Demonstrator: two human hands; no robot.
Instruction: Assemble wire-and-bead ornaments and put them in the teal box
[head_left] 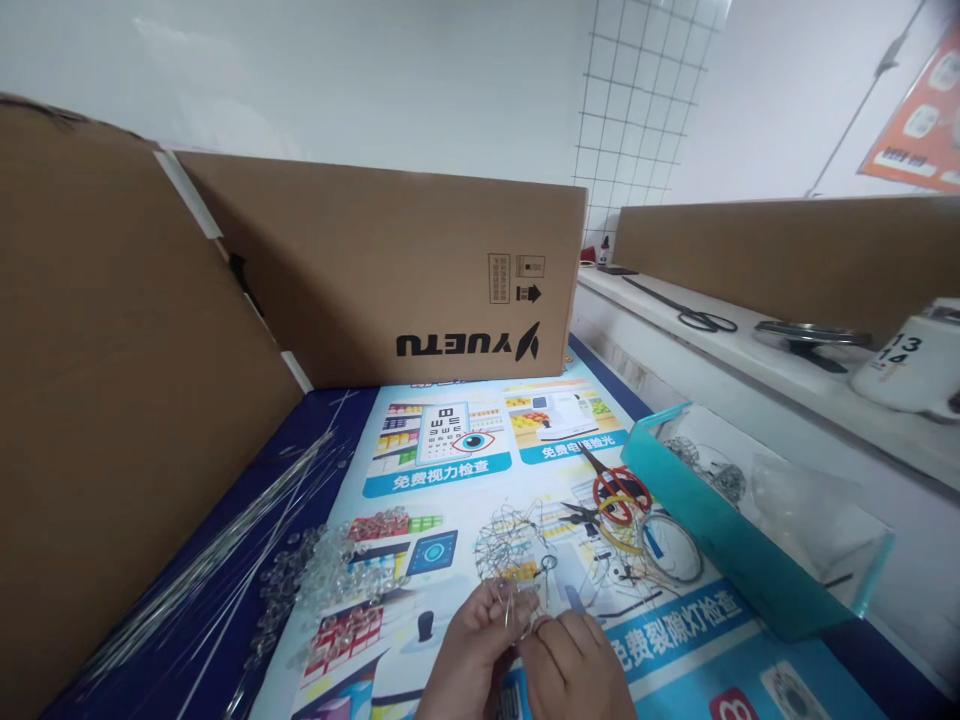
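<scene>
White wall (337,80) in bg w/ a wire grid (637,130) upper right; a cardboard box (375,260) printed YUETU, upside down, closes off the far side. Work's at the near edge, on an eye-test poster (450,510) over dark blue cloth (315,420): L hand (472,640) has thumb + fingertips pinched tight on a small clear beaded piece (510,595); R hand (574,660) is curled right beside it, tips hidden, so can't tell if they've hold of anything. Step in hand is prob. joining beads w/ fine wire; next move likely calls for a steady L pinch and small, precise R finger work, loose ends kept clear. Just beyond: a wire tangle (499,545), yellow-handled pliers (619,525), red-handled scissors (622,495). Clear beads (337,570) + long wire strands (232,540) lie left; teal-walled tray (712,560) at right, near a white ledge (817,395) w/ a mug (911,360).
</scene>
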